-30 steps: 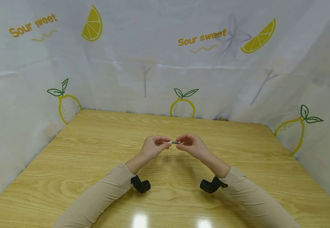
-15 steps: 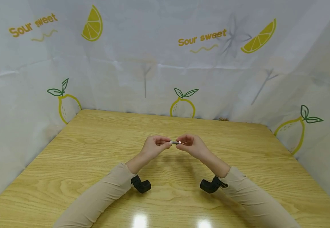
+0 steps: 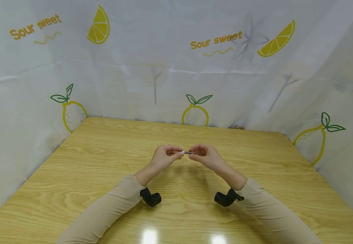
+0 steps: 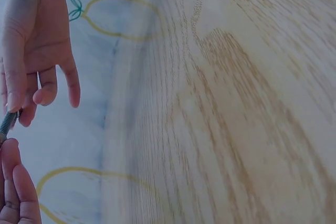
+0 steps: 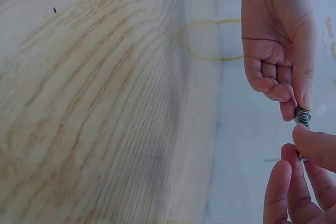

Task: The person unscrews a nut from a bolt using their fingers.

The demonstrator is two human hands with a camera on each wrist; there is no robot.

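Observation:
Between the two hands, above the table, a small metal bolt [image 3: 186,152] lies roughly level. My left hand [image 3: 162,158] pinches its left end between thumb and fingers. At the opposite end my right hand [image 3: 206,156] has thumb and fingertips around a wider piece of metal. Grey threads show on the bolt [image 4: 6,124] between the fingertips in the left wrist view. In the right wrist view, a wide round part of the bolt [image 5: 303,114] sits at the left hand's [image 5: 278,40] fingertips, while the right thumb [image 5: 317,145] covers much of the shaft.
A light wood-grain table [image 3: 103,149] spreads under both forearms. White cloth [image 3: 127,91] printed with lemons hangs behind it and along both sides. Black wrist mounts [image 3: 151,198] sit at the beige sleeve cuffs.
Both hands hold almost the same place and grip. The wider piece at the right fingertips shows a different face and glint, as if slightly turned.

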